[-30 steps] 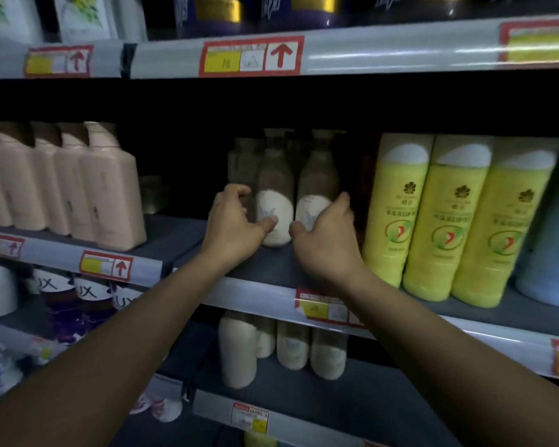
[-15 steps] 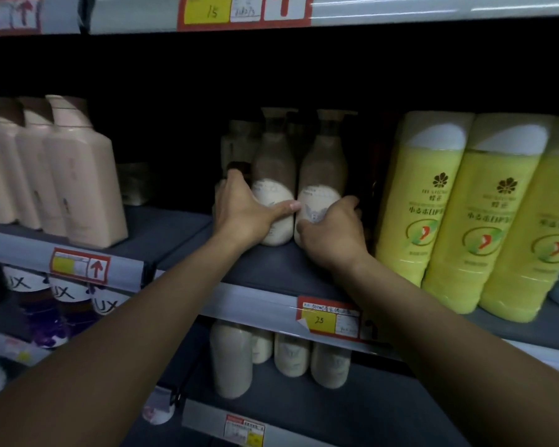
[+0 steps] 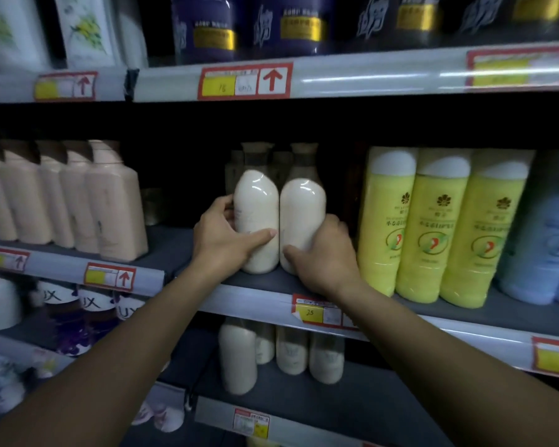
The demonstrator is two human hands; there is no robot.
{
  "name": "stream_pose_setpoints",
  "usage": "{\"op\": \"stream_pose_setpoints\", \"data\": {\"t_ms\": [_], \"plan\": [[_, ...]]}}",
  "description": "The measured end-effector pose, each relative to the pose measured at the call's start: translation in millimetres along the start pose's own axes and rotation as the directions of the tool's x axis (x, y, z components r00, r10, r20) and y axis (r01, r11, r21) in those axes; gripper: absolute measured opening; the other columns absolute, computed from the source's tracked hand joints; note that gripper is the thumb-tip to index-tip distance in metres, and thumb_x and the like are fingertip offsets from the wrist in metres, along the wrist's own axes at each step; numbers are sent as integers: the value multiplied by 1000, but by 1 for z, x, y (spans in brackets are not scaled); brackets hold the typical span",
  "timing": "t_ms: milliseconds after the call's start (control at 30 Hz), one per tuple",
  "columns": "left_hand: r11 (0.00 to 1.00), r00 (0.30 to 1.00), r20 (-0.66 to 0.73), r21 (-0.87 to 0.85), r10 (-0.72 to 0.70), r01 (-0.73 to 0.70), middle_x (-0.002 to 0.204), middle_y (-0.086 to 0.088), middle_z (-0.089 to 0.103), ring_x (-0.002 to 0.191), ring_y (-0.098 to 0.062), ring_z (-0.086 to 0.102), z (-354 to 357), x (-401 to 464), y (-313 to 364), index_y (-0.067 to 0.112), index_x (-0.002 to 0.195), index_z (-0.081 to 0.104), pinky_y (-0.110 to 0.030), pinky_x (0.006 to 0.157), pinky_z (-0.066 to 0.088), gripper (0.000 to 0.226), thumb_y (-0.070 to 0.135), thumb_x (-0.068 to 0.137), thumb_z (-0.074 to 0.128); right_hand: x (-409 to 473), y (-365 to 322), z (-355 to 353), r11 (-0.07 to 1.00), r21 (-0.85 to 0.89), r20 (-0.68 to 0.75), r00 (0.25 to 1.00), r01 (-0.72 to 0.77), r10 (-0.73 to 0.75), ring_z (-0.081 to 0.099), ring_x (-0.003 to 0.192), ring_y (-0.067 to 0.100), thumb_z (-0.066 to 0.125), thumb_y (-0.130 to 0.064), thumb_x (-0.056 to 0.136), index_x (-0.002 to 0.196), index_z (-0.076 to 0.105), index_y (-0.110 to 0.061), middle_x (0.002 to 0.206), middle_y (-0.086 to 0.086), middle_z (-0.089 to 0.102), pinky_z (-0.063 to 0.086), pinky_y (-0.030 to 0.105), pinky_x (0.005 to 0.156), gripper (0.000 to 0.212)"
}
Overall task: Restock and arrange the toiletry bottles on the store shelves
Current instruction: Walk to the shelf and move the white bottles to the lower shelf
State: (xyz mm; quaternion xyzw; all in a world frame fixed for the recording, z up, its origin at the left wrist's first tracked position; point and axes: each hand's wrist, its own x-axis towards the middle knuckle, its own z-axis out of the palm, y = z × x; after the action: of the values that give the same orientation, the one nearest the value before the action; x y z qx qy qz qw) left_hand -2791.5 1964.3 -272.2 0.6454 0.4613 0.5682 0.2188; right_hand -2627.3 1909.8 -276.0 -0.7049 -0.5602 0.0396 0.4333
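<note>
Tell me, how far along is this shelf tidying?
Looks done: yellow bottles and peach bottles stand in neat rows. In hand: left hand and right hand each grip a cream bottle near the shelf edge. Left: squaring the dim bottles behind.

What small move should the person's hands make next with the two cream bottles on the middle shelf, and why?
Probably let go of both. The left hand grips the left cream bottle and the right hand the right cream bottle; the bottles stand upright, side by side and touching, near the shelf's front edge, so they look placed.
</note>
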Motion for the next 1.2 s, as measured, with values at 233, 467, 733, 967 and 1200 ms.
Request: {"op": "stream_pose_setpoints", "data": {"t_ms": [233,467,733,967,1200], "plan": [[995,992,-76,-32,96,-99,118,11,65,100,5,62,-32,-36,20,22,136,57,-16,83,53,86,31,62,98,-39,-3,-17,986,77,-93,985,150,-143,54,112,26,79,-43,73,131,52,-18,124,5,53,43,33,83,69],[981,982,-107,-104,153,-164,119,14,64,105,7,62,-57,-74,43,25,138,56,-15,83,55,86,27,63,98,-80,-5,-47,950,134,-182,949,283,-257,51,109,16,80,-46,75,131,52,-24,118,-2,54,49,36,86,66],[980,992,39,-160,124,-116,123,12,68,112,-4,66,-71,-132,27,27,136,56,-31,91,59,87,38,59,95,-148,26,-61,923,178,-158,936,341,-315,50,109,3,83,-50,75,138,49,-29,121,-11,50,54,34,86,75],[988,990,144,-152,1,21,123,7,67,114,-6,66,-57,-185,-16,25,134,55,-38,92,62,78,7,68,94,-200,84,-39,931,214,-55,955,296,-291,55,105,9,83,-49,73,133,47,-36,114,-16,47,58,41,80,70],[989,966,232,-61,-114,131,120,13,70,110,-6,69,-27,-231,-67,33,130,55,-41,91,62,84,37,54,91,-232,147,-2,947,252,97,969,199,-229,56,111,9,83,-46,74,136,47,-38,118,-19,45,56,38,87,72]]}}
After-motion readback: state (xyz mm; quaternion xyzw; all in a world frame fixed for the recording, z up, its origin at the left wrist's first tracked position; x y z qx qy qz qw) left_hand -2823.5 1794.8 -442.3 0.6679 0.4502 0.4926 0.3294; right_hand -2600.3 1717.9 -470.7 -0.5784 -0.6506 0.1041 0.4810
